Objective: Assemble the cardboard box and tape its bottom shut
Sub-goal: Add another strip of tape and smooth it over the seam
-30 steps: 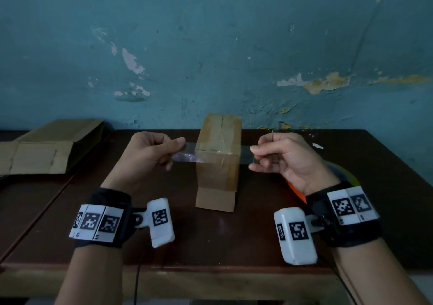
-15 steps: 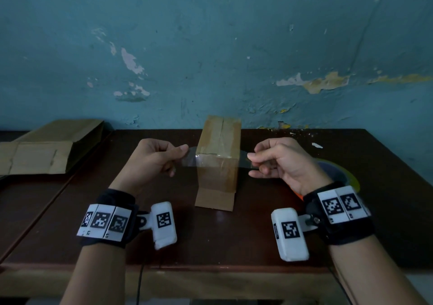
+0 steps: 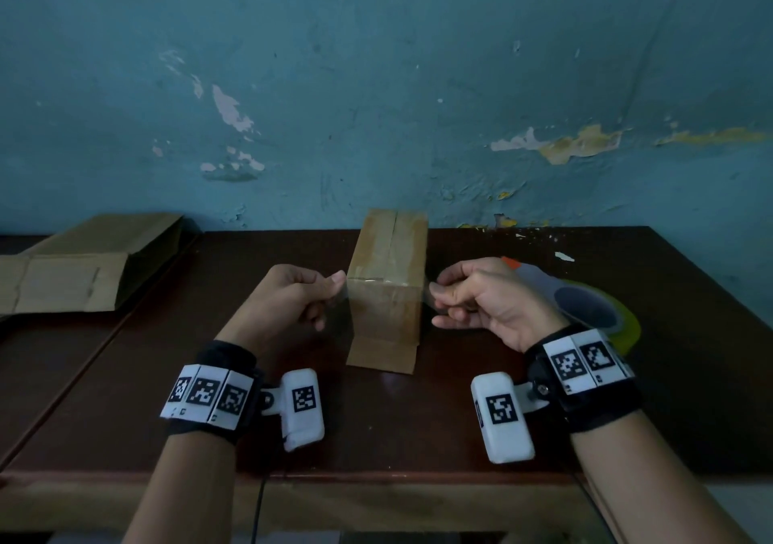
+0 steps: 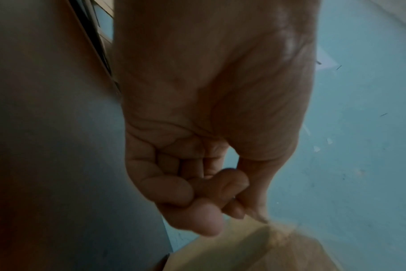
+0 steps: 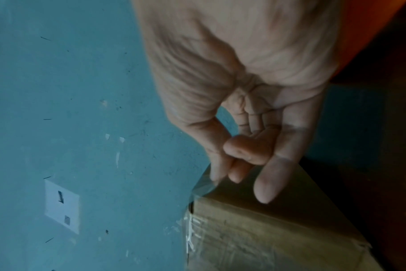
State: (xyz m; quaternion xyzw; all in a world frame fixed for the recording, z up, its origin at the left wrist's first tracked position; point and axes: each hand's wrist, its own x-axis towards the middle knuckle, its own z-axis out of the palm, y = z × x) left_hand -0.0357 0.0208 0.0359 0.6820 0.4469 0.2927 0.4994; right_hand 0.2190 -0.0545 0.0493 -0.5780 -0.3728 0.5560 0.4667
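A small brown cardboard box (image 3: 387, 280) stands in the middle of the dark table, its closed flaps facing up with a seam down the middle. A strip of clear tape (image 3: 341, 313) runs across the box's near top edge and front face. My left hand (image 3: 293, 305) pinches the strip's left end just left of the box. My right hand (image 3: 472, 296) pinches the right end beside the box's right edge. In the right wrist view, thumb and forefinger hold the tape (image 5: 204, 187) at the box's corner (image 5: 255, 229). In the left wrist view, my fingers (image 4: 209, 216) curl above the box (image 4: 255, 251).
A tape dispenser with a yellow-green roll (image 3: 594, 309) lies on the table behind my right wrist. Flattened cardboard (image 3: 79, 267) lies at the far left. The blue wall (image 3: 376, 83) rises right behind the table (image 3: 418, 418).
Both hands have come down and towards me, drawing the tape from the box's top over its near edge onto the front face. The box has stayed put.
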